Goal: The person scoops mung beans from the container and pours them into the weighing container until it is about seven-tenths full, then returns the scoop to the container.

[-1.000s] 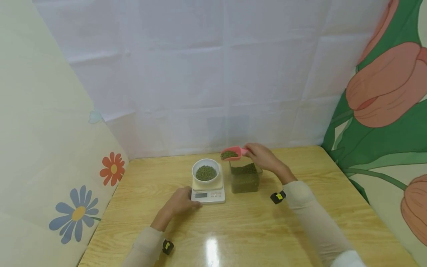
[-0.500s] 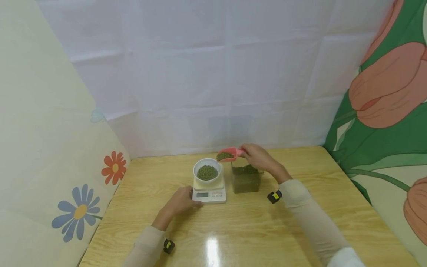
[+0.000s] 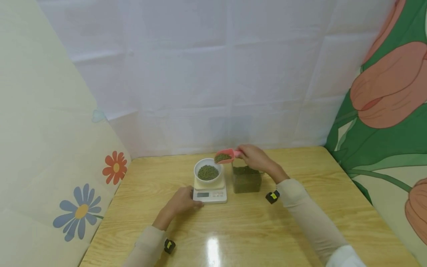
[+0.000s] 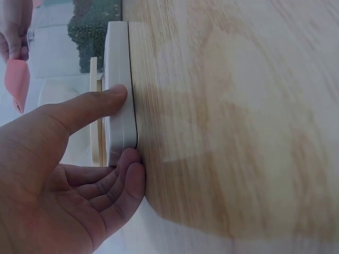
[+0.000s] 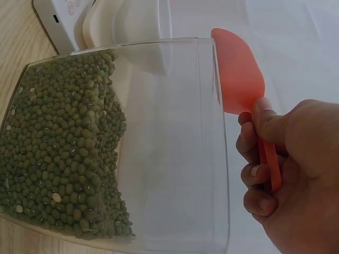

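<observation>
A white kitchen scale (image 3: 218,196) with a small display lies on the wooden table, bearing a white bowl (image 3: 207,162) of green mung beans (image 3: 208,172). My left hand (image 3: 181,201) grips the scale's front left corner, thumb (image 4: 114,99) on its front side and bent fingers (image 4: 130,180) at its left side. In my right hand (image 3: 255,157) is the handle of a pink scoop (image 5: 241,74), fingers curled round it. The scoop carries mung beans, and its tip overlaps the bowl's right rim in the head view. Below the scoop stands a clear square container (image 3: 247,184) partly filled with mung beans.
The wooden table (image 3: 233,230) ends at a white cloth backdrop (image 3: 180,81) just behind the scale and container. Flower-printed panels (image 3: 81,211) border the left and right sides. Each wrist wears a small black device (image 3: 272,197).
My right hand has moved left with the loaded scoop, from over the container to the bowl's right rim. My left hand has stayed on the scale.
</observation>
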The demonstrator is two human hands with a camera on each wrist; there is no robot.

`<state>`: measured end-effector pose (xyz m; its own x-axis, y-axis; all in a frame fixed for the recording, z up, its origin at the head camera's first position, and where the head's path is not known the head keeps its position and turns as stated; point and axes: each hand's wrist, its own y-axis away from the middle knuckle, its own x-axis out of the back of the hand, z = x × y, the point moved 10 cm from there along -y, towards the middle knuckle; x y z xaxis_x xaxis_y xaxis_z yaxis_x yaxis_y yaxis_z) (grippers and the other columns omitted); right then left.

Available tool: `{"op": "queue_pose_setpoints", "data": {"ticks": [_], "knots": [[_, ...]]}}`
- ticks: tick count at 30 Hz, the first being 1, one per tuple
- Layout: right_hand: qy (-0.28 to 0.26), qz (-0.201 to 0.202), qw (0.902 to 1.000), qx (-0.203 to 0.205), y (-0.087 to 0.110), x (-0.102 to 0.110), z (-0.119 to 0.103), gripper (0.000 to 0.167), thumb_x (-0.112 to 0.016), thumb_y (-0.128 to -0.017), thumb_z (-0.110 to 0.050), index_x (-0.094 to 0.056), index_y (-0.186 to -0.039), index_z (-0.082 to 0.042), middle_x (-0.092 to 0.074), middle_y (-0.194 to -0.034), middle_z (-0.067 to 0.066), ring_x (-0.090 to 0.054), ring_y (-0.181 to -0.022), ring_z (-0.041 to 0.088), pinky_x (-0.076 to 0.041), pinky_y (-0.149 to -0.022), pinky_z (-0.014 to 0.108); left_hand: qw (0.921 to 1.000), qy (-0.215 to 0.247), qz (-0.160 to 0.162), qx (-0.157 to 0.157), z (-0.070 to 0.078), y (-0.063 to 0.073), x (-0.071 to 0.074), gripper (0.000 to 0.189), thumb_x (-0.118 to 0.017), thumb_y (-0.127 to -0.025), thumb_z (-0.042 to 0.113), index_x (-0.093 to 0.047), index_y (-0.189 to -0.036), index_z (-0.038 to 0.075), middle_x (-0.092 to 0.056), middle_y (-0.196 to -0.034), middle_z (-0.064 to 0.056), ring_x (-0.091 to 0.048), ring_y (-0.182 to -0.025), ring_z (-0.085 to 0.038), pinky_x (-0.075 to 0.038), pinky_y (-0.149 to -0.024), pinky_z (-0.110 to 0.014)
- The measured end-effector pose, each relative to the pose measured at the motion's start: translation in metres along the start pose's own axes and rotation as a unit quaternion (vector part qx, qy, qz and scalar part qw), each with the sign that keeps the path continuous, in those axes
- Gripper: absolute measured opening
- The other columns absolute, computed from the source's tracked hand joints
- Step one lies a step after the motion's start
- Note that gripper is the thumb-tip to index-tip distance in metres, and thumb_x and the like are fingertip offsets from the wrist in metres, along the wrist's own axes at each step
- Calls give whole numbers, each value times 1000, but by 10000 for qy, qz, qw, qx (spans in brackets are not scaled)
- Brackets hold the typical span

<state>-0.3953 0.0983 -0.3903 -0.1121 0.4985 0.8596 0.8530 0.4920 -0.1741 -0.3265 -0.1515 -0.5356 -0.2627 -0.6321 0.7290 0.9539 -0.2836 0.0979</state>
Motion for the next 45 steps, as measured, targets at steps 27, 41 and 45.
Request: {"op": "queue_pose_setpoints", "data": {"ticks": [27, 41, 45], "knots": [[430, -114, 9987, 237, -6, -13, -18, 25, -61, -108, -20, -72, -117, 0, -76, -107, 13, -72, -99, 29, -59, -94, 49, 10000, -67, 49, 39, -1, 1, 2, 47, -92, -80, 26, -69, -112, 0, -73, -91, -5, -63, -76, -16, -56, -69, -32], [546, -161, 9979, 324, -9, -17, -21, 26, -63, -107, -23, -73, -118, -2, -75, -107, 10, -71, -101, 28, -59, -94, 48, 10000, 62, -24, 3, 0, 0, 0, 46, -91, -81, 25, -70, -113, 1, -73, -92, -5, -64, -76, -17, -56, -69, -33], [538, -183, 9978, 328, -8, -18, -21, 26, -63, -108, -23, -73, -118, -2, -76, -109, 11, -71, -101, 28, -59, -95, 48, 10000, 19, -17, 19, -1, 0, 0, 47, -92, -80, 26, -69, -113, 0, -73, -91, -5, -64, -77, -17, -56, -69, -33]]}}
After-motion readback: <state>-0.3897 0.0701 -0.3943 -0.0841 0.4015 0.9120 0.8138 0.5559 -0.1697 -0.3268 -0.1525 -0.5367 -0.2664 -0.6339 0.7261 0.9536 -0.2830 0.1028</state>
